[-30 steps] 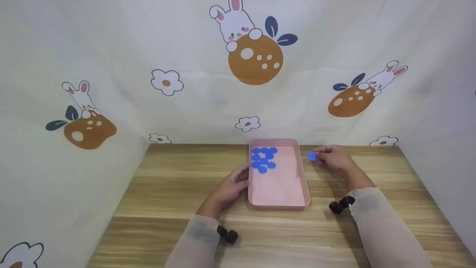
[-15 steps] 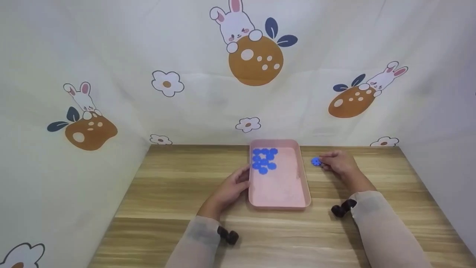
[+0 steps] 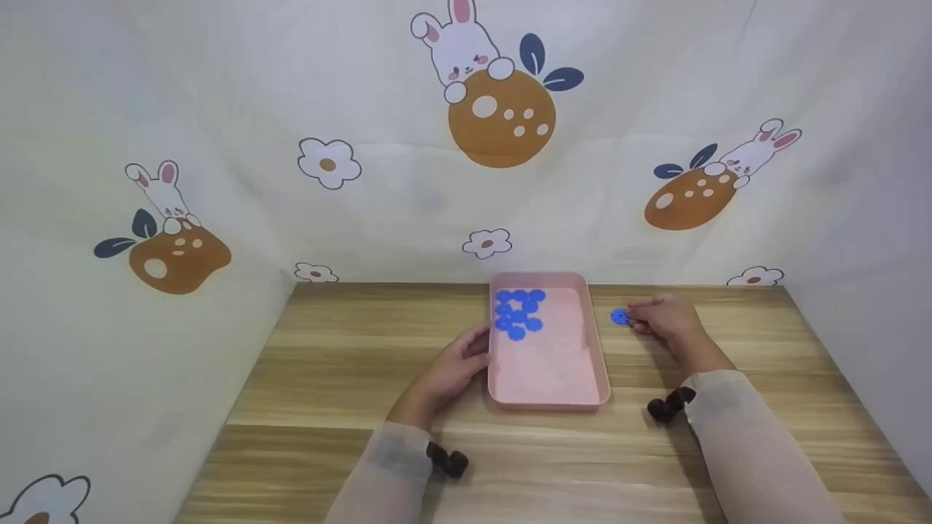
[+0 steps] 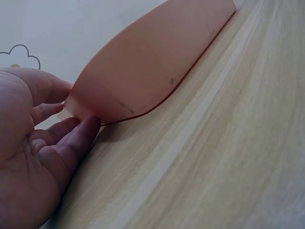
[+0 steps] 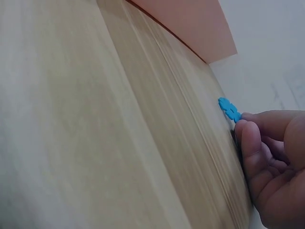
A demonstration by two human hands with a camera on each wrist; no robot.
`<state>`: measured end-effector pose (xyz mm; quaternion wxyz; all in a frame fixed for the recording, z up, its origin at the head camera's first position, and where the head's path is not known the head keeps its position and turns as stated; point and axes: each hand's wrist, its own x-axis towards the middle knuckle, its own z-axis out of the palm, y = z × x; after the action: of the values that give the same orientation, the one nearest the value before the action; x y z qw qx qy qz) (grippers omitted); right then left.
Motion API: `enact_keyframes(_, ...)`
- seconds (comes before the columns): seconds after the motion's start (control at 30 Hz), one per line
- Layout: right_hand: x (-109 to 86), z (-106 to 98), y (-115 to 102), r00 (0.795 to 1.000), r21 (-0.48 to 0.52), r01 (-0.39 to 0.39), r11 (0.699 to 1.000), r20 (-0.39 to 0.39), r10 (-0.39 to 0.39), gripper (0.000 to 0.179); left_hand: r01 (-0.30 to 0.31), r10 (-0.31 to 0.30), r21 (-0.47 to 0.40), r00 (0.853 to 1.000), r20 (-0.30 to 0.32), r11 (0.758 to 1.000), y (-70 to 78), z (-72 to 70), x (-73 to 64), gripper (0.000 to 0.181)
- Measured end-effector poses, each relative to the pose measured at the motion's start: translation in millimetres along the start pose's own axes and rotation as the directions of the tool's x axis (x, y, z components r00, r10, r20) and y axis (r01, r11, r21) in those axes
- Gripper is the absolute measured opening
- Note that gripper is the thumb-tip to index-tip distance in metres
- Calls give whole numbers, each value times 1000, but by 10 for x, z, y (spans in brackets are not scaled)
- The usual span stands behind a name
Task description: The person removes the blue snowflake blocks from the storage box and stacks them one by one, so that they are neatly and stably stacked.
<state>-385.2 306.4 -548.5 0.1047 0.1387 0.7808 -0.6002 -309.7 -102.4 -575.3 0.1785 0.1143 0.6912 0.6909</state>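
A pink rectangular tray (image 3: 547,406) lies on the table, with several blue notched plastic discs (image 3: 517,316) grouped flat in its far left part. Against the tray's left side rests my left hand (image 3: 453,371); in the left wrist view its fingertips (image 4: 90,125) touch the outer wall near a rounded corner, without curling round it. To the right of the tray, my right hand (image 3: 666,324) pinches one blue notched disc (image 3: 619,316) between thumb and fingertips. The right wrist view shows this disc (image 5: 228,109) tilted and held by its edge, just above the wood.
The wood-grain table (image 3: 349,349) meets a pale cloth backdrop (image 3: 393,211) printed with rabbits and flowers, right behind the tray. Cloth walls also stand at both sides. A small black device (image 3: 447,460) is worn at the left wrist, another (image 3: 671,405) at the right.
My right hand has moved slightly right and toward me with the disc over the past second, then nearly stopped. My left hand, the tray and the discs inside stay in place.
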Motion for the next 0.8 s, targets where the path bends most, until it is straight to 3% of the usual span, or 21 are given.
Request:
enact_keyframes(0.23, -25, 3, -29, 999, -93, 2, 996, -32, -5, 43, 21, -20, 28, 1000, -24, 999, 3, 14, -6, 62)
enact_keyframes(0.47, -44, 13, -47, 1000, -126, -10, 992, -30, 6, 43, 32, -29, 53, 998, -52, 998, -7, 16, 2, 60)
enact_keyframes(0.7, -39, -4, -74, 999, -139, -29, 990, -39, 23, 41, 38, -36, 47, 998, -45, 998, -7, 5, 4, 61)
enact_keyframes(0.8, -59, 3, -126, 1000, -98, -18, 995, -22, 16, 41, 53, -50, 47, 998, -49, 997, -14, -3, 14, 61)
